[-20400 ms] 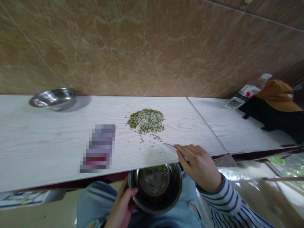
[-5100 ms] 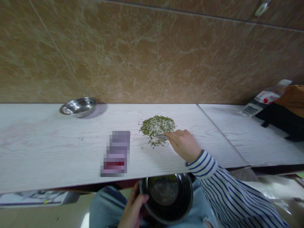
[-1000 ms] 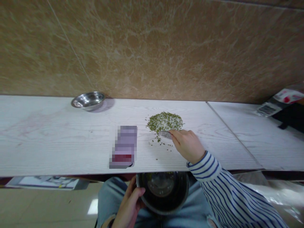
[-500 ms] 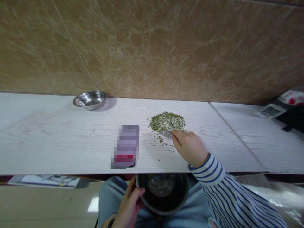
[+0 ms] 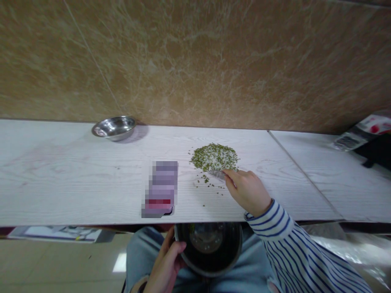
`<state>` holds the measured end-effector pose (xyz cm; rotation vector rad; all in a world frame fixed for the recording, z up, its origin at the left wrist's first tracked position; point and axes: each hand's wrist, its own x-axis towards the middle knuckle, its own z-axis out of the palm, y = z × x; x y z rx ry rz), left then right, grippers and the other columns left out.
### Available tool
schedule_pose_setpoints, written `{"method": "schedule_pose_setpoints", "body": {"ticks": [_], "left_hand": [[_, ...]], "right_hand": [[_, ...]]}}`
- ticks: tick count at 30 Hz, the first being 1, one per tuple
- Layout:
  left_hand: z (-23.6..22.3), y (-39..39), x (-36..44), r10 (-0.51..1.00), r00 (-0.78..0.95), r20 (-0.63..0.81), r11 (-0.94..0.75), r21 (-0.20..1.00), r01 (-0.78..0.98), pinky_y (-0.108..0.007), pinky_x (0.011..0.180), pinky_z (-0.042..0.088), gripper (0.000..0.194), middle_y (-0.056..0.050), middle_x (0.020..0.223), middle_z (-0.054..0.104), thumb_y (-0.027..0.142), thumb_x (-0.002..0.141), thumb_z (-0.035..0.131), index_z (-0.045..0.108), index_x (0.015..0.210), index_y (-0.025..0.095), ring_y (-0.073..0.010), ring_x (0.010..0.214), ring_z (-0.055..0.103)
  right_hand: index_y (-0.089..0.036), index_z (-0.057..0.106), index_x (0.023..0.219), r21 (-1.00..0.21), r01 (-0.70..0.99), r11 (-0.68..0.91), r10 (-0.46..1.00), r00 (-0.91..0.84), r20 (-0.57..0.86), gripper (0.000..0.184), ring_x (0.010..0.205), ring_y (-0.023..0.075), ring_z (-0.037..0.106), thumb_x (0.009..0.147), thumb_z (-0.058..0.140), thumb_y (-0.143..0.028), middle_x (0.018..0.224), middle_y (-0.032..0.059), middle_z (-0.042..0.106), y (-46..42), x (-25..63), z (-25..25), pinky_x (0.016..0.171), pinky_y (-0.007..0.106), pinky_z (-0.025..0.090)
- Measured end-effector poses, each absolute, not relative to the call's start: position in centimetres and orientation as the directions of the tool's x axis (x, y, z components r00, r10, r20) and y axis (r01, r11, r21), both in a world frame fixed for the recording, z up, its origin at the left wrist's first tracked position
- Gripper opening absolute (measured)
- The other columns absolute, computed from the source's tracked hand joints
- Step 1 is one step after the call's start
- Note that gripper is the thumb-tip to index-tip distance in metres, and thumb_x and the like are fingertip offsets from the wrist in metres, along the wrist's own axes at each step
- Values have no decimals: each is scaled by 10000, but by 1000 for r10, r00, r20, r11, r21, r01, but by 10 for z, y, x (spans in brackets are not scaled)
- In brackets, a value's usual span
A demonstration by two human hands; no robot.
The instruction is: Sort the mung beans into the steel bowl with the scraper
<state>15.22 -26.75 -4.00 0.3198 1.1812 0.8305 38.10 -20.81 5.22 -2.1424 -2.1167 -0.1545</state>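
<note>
In the head view my right hand (image 5: pixel 247 189) is closed on a small greyish, see-through piece (image 5: pixel 216 174), its exact kind unclear. That piece rests at the near edge of a spread heap of small green grains (image 5: pixel 214 156), with white showing among them. Some loose grains (image 5: pixel 205 178) lie scattered nearer to me. Below the table's front edge, my left hand (image 5: pixel 170 256) grips the left rim of a deep, dark-walled pot (image 5: pixel 210 260) held over my lap. A few green specks show near its far inner wall.
A phone with a blurred screen (image 5: pixel 161 187) lies left of the grains on the white table (image 5: pixel 76 175). Farther back stands a shallow steel bowl (image 5: pixel 115 128) by the tiled wall. At the far right are a plastic packet (image 5: pixel 360 132) and a black object (image 5: pixel 377 150).
My right hand has shifted slightly to the right and nearer to me with the greyish piece. The left hand and the pot have stayed in place.
</note>
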Motion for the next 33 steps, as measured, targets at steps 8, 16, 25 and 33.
{"method": "schedule_pose_setpoints", "body": {"ticks": [8,16,25,33], "left_hand": [[-43,-267,150,733,113,-670,648,638,-415,-328,703,502,564,-51,1013,707,230,614,632,541,1170,238,-246,955,625],[-43,-267,144,739,107,-665,646,655,-393,-284,618,484,578,-43,972,721,247,611,643,545,1180,238,-231,884,639],[-47,-266,139,736,106,-669,639,635,-434,-316,677,491,554,-57,1014,704,218,640,630,535,1185,219,-228,865,643],[-47,-266,135,745,135,-653,635,633,-443,-335,740,497,563,-58,1064,683,204,671,620,503,1221,220,-241,959,619]], "right_hand": [[-212,590,1118,-18,1000,14,989,-12,150,309,777,168,619,919,359,-266,851,59,688,-199,374,55,735,282,375],[-232,577,1137,-16,997,70,988,-67,142,306,813,170,607,928,357,-275,857,52,680,-194,367,57,741,284,359],[-233,581,1097,-6,986,164,975,-162,153,273,845,170,593,935,366,-271,844,46,673,-194,361,57,737,286,328],[-229,582,1090,38,977,212,961,-215,175,261,791,164,576,935,373,-249,835,42,674,-187,356,55,701,294,286]]}}
